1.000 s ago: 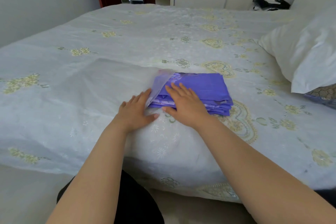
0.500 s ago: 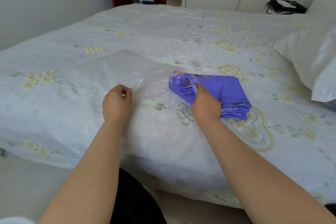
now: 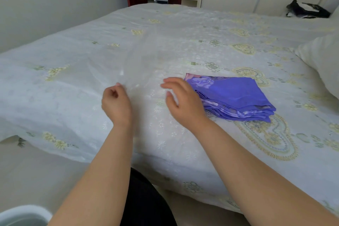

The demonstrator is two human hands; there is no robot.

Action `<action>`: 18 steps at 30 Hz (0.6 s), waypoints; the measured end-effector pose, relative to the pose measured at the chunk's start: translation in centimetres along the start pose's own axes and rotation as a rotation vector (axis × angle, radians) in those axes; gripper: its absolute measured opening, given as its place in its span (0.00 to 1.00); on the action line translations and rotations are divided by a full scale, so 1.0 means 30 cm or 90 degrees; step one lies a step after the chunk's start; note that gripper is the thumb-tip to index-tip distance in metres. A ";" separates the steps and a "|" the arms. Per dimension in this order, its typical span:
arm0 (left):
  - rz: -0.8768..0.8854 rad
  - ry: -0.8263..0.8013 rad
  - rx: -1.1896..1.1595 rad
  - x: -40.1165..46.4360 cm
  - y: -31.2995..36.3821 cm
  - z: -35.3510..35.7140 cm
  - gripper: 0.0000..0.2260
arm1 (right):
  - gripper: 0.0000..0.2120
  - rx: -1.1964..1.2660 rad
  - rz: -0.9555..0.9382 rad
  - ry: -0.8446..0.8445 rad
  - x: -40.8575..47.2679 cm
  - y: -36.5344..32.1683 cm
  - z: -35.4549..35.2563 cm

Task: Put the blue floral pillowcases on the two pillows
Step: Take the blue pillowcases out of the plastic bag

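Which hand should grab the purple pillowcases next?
Probably the right hand. It hovers open right beside the folded pillowcases, fingers free. The left hand is farther away and pinching the clear plastic bag.

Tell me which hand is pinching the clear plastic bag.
The left hand, fingers curled on the clear plastic bag; the right hand hovers open.

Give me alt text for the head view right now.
A folded stack of blue floral pillowcases lies on the bed, out of its clear plastic bag. The left hand pinches the bag's edge; the right hand hovers open beside the stack. A white pillow sits at right.
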State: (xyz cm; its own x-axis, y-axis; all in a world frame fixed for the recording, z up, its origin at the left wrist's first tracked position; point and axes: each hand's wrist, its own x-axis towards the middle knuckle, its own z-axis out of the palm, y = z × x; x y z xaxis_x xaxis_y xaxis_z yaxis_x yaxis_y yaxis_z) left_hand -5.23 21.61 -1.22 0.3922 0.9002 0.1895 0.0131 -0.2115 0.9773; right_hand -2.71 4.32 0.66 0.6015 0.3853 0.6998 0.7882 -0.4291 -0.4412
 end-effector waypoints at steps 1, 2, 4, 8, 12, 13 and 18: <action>0.039 -0.044 0.034 -0.017 0.003 0.003 0.12 | 0.15 -0.002 0.013 -0.064 0.033 -0.032 0.034; 0.067 -0.086 0.068 -0.027 0.002 0.004 0.12 | 0.16 -0.021 0.035 -0.134 0.066 -0.049 0.067; 0.109 -0.147 0.122 -0.032 -0.007 0.003 0.11 | 0.18 -0.056 0.124 -0.269 0.119 -0.043 0.120; 0.145 -0.213 0.176 -0.030 -0.032 -0.009 0.12 | 0.14 0.009 0.306 -0.360 0.152 0.028 0.191; 0.103 -0.318 0.179 -0.021 -0.046 -0.013 0.14 | 0.15 0.089 0.406 -0.404 0.149 0.056 0.237; 0.091 -0.343 0.173 -0.018 -0.047 -0.014 0.15 | 0.14 0.071 0.400 -0.434 0.146 0.058 0.242; 0.057 -0.424 0.116 -0.008 -0.051 -0.022 0.19 | 0.05 0.144 0.327 -0.240 0.092 0.046 0.234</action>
State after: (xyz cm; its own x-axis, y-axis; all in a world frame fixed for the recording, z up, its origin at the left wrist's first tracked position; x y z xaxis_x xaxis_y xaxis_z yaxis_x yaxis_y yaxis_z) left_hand -5.95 21.96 -2.71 0.8791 0.4629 0.1138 0.0852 -0.3874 0.9180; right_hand 0.95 10.53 -1.95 0.8794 0.4540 0.1435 0.3726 -0.4685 -0.8011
